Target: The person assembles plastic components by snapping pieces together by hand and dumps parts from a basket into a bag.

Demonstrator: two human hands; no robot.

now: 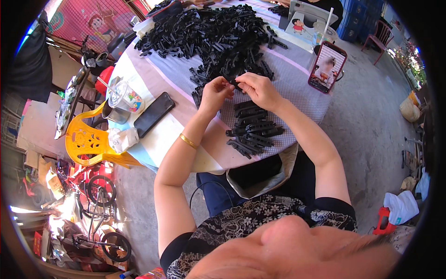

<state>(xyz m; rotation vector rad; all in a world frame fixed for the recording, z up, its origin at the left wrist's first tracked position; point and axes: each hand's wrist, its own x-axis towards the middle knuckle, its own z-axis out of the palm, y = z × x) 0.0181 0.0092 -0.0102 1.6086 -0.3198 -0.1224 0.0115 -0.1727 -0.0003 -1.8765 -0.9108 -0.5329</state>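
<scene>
My left hand (214, 93) and my right hand (257, 89) meet over the cloth-covered table (297, 74), both pinching one small black plastic strip (236, 84) between their fingertips. A gold bangle (188, 141) circles my left wrist. Just below my hands lies a neat stack of black strips (253, 128) near the table's front edge. A large loose heap of the same black parts (209, 32) covers the far half of the table.
A black phone (154, 114) and a clear plastic cup with a straw (125, 96) lie at the left of the table. A propped phone in a red case (327, 67) stands at right. A yellow plastic chair (90, 142) and bicycles (100, 209) are at left. An open bag (260, 174) rests on my lap.
</scene>
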